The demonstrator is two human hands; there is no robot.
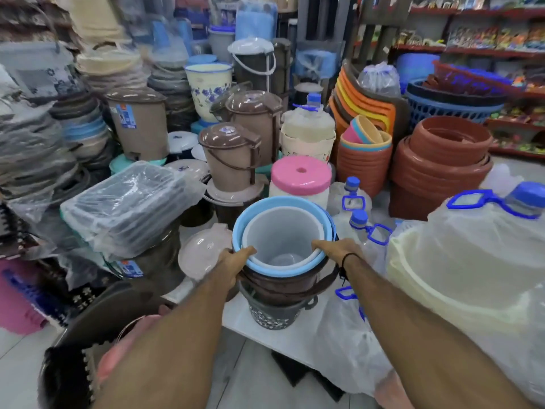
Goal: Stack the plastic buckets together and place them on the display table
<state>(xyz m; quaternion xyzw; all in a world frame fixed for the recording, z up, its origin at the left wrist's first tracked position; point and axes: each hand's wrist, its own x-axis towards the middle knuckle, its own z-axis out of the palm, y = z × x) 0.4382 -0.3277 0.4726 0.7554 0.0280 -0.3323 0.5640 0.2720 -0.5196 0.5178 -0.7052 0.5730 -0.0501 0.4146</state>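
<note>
A stack of nested plastic buckets [283, 261] stands on the white display table [295, 340] in front of me. A grey bucket sits innermost, inside a light blue one, then brown ones, with a dark patterned bucket [272, 315] at the bottom. My left hand [234, 262] grips the stack's left rim, thumb over the edge. On the right rim, my right hand [339, 249] holds the same way; it has a black wrist band.
Clear water jugs with blue caps [352, 196] crowd the table's right side. A pink-lidded jar [300, 180], brown lidded bins [233, 156] and wrapped trays [129, 208] stand behind and left. Terracotta pots [442, 163] sit at the right. Tiled floor lies below.
</note>
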